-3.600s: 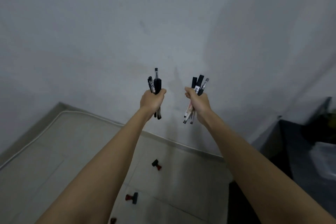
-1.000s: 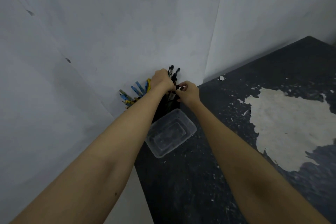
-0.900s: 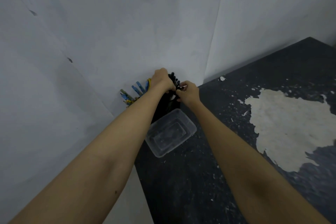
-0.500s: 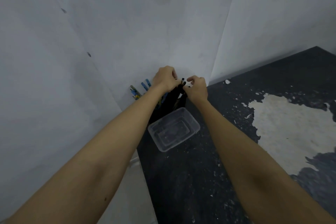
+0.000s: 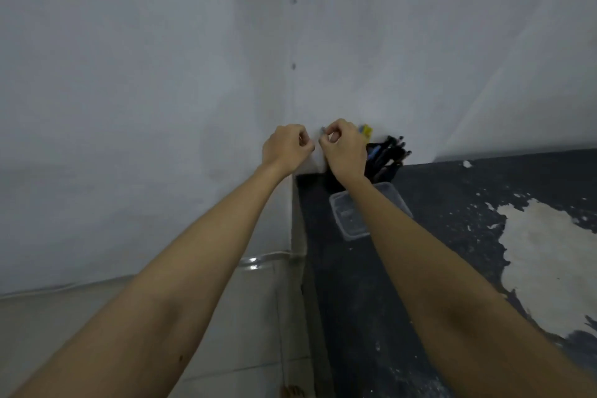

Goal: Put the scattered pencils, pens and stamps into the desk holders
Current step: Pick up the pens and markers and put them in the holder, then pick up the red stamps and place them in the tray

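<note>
Head camera view: both bare arms stretched forward over the dark worn desk top [image 5: 403, 268], near the grey wall [image 5: 161, 74]. Left hand [image 5: 286, 149] curled into a loose fist, fingers bent in, nothing seen inside it. Right hand [image 5: 344, 150] also curled, thumb and first fingers pinched close together; possibly a small grey tip between them, too blurred to be sure, so cannot tell what it holds. Hands nearly touching each other, raised just left of and above the black desk holder [image 5: 384, 170].

Black desk holder standing at the back edge of the desk, against the wall, filled with dark pens and pencils [image 5: 392, 149] leaning to the right; something yellow and blue [image 5: 366, 131] visible behind the right hand. Clear rectangular plastic container [image 5: 350, 220] lying just in front of the holder, partly hidden by the right forearm.

Compared with half a second earlier: hands then lower, at the pens in the holder; now lifted off and shifted left, pens left standing inside.

Left edge of the desk running down from just left of the holder, pale tiled floor [image 5: 252, 317] below it. Open dark surface to the right of the holder, with a large pale patch of worn paint [image 5: 549, 268] well apart from it.
</note>
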